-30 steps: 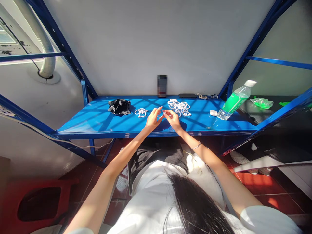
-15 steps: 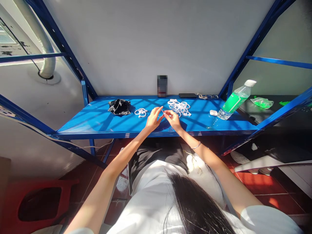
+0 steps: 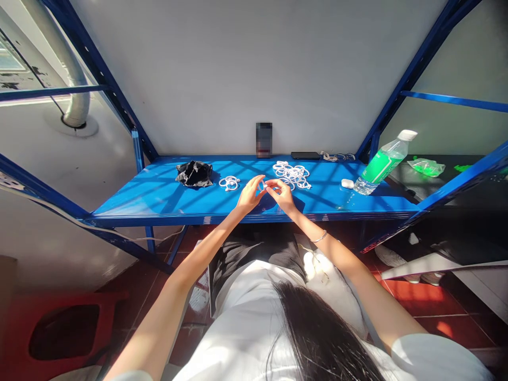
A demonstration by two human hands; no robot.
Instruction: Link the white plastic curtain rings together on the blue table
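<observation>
My left hand (image 3: 249,194) and my right hand (image 3: 282,194) meet over the middle of the blue shelf (image 3: 159,203). Between their fingertips they pinch one small white ring (image 3: 262,184). A large heap of white rings (image 3: 292,175) lies just behind my right hand. A small cluster of white rings (image 3: 229,183) lies left of my left hand. Both hands have their fingers curled in a pinch.
A crumpled black bag (image 3: 194,173) sits at the left. A green-labelled water bottle (image 3: 383,162) leans at the right, a small white case (image 3: 347,183) beside it. A dark phone (image 3: 305,155), a blurred upright object (image 3: 264,139) and cables lie along the back wall.
The hands stay in place; the fingers have shifted slightly on the ring, drawing closer together.
</observation>
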